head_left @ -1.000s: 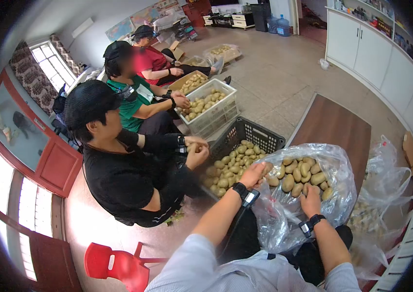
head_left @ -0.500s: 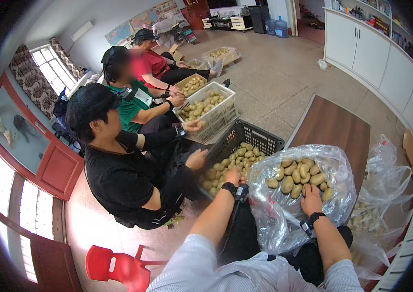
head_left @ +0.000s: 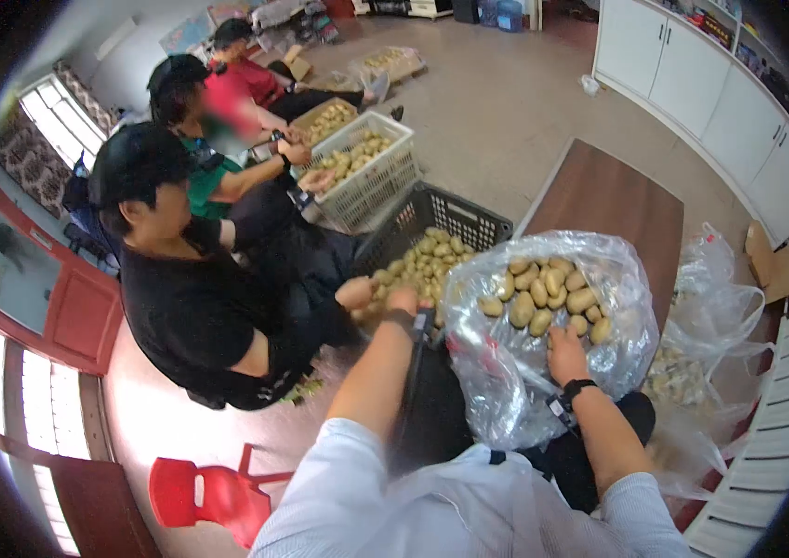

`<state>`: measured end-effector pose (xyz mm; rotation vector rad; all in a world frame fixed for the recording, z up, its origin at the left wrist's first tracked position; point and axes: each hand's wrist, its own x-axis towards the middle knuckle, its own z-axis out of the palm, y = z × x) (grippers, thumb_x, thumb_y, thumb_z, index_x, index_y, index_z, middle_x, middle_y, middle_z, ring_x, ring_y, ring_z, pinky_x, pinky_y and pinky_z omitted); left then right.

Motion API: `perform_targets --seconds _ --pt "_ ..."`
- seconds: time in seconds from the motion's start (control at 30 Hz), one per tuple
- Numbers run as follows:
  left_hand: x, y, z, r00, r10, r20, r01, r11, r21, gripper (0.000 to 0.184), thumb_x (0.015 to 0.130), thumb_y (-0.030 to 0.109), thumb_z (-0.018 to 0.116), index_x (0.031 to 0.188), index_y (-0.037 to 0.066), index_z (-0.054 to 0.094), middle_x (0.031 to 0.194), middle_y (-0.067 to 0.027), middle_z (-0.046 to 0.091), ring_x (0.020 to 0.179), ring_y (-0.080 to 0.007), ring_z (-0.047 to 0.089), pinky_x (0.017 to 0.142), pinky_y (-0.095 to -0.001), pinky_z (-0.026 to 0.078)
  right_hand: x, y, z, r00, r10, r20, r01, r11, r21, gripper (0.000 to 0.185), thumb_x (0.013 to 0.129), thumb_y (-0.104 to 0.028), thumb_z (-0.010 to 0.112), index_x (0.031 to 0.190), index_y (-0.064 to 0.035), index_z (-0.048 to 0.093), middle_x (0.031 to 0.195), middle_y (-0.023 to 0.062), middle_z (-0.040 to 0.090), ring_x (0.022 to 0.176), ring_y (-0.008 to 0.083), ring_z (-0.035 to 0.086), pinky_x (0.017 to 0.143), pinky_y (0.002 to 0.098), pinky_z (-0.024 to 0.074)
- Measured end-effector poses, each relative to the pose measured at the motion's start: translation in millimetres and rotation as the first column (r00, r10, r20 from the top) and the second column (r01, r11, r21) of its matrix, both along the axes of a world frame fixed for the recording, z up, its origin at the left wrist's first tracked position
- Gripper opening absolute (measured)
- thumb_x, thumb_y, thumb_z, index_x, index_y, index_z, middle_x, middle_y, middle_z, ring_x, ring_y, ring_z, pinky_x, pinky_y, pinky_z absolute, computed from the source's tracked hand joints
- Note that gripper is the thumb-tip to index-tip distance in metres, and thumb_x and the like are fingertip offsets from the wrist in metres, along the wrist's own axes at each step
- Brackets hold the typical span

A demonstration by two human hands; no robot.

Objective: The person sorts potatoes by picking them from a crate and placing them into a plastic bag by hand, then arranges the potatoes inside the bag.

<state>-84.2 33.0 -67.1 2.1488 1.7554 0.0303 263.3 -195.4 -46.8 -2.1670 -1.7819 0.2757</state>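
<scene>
Brown oval kiwifruit (head_left: pixel 540 322) lie piled in a clear plastic bag (head_left: pixel 497 391) in front of me. My right hand (head_left: pixel 565 355) is at the near edge of that pile, its fingers curled against a kiwifruit. To the left stands a black slatted crate (head_left: pixel 476 225) holding many more kiwifruit (head_left: pixel 431 256). My left hand (head_left: pixel 403 299) is over the crate's near side, left of the bag; its fingers are blurred and mostly hidden. Close by, a co-worker's hand (head_left: pixel 354 293) is at the same crate.
A brown wooden table (head_left: pixel 613 195) stands behind the bag. A white crate (head_left: pixel 392 177) of kiwifruit is beyond the black one, with co-workers seated along the left. More plastic bags (head_left: pixel 720 344) lie at right. A red chair (head_left: pixel 213 498) is at lower left.
The whole view has shifted, so the scene sits higher and further left. My right hand's fingers have drawn in at the pile. My left hand stays by the black crate.
</scene>
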Motion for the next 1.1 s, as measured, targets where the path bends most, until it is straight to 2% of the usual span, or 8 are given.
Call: perform_targets --seconds 0.13,0.27,0.3,0.33,0.53,0.73,0.97,1.1 --pt "-1 -11 33 1.000 -0.027 0.012 0.029 0.986 -0.162 0.031 0.076 0.030 0.072 0.087 0.001 0.069 0.089 -0.0212 0.067 0.083 -0.0350 0.066 0.073 -0.0444 0.051 -2 -10 3 0.996 0.092 -0.023 -0.093 0.994 -0.050 0.042 0.073 -0.002 0.062 0.114 -0.0063 0.055 0.110 0.0260 0.048 0.094 0.0450 0.055 0.082 0.0474 0.0476" --pt "7 -21 32 1.000 0.005 0.016 -0.007 0.994 0.109 0.026 0.082 0.026 0.065 0.081 0.000 0.066 0.083 -0.0216 0.066 0.073 -0.0326 0.065 0.064 -0.0413 0.053 -9 -17 30 0.988 0.036 -0.152 -0.050 0.995 -0.090 0.037 0.074 -0.005 0.058 0.111 -0.0063 0.057 0.115 0.0262 0.049 0.100 0.0445 0.053 0.089 0.0449 0.0454" --pt "17 -21 36 0.616 0.459 0.640 -0.339 0.888 -0.311 0.023 0.085 0.025 0.060 0.084 0.002 0.062 0.080 -0.0178 0.063 0.068 -0.0300 0.063 0.060 -0.0403 0.053 -6 -15 28 0.990 0.022 -0.143 -0.034 0.996 -0.082 0.037 0.074 -0.005 0.058 0.111 -0.0063 0.057 0.115 0.0262 0.049 0.100 0.0445 0.053 0.089 0.0449 0.0454" --pt "28 -20 39 -0.189 0.750 0.634 -0.201 0.603 -0.772 0.021 0.088 0.024 0.055 0.088 0.004 0.059 0.077 -0.0139 0.061 0.063 -0.0274 0.061 0.056 -0.0393 0.053 -6 -14 23 0.983 -0.061 -0.176 0.051 0.997 -0.061 0.037 0.073 -0.006 0.060 0.109 -0.0064 0.057 0.109 0.0244 0.052 0.098 0.0434 0.054 0.087 0.0446 0.0459" --pt "48 -34 67 0.053 0.647 0.761 -0.001 0.762 -0.648 0.018 0.095 0.022 0.048 0.102 0.005 0.052 0.087 -0.0068 0.057 0.065 -0.0198 0.056 0.055 -0.0336 0.049 -1 -2 -1 0.815 -0.135 -0.563 0.225 0.970 0.094 0.035 0.075 -0.011 0.063 0.110 -0.0068 0.058 0.084 0.0164 0.063 0.074 0.0274 0.061 0.068 0.0369 0.0492" --pt "72 -48 94 0.289 0.610 0.738 0.159 0.729 -0.666 0.029 0.094 0.028 0.052 0.110 0.004 0.051 0.093 -0.0092 0.061 0.067 -0.0207 0.058 0.055 -0.0335 0.047 -38 19 46 0.405 -0.244 -0.881 0.103 0.970 -0.221 0.040 0.087 -0.020 0.060 0.121 -0.0055 0.049 0.081 0.0033 0.059 0.059 0.0089 0.056 0.047 0.0222 0.0442" --pt "90 -60 112 0.525 0.530 0.666 0.293 0.622 -0.726 0.036 0.093 0.035 0.052 0.115 0.007 0.051 0.102 -0.0101 0.062 0.064 -0.0193 0.060 0.053 -0.0306 0.047 -85 28 108 0.268 -0.099 -0.958 -0.054 0.992 -0.117 0.043 0.090 -0.029 0.059 0.116 0.0031 0.047 0.089 0.0101 0.063 0.065 0.0148 0.062 0.053 0.0275 0.0493" --pt "96 -59 106 0.594 0.499 0.631 0.360 0.537 -0.763 0.044 0.095 0.044 0.048 0.118 0.007 0.049 0.098 -0.0118 0.062 0.065 -0.0232 0.063 0.051 -0.0326 0.046 -90 48 89 0.410 -0.023 -0.912 -0.165 0.981 -0.099 0.038 0.093 -0.030 0.056 0.113 0.0024 0.049 0.088 0.0141 0.065 0.075 0.0186 0.065 0.061 0.0311 0.0506"
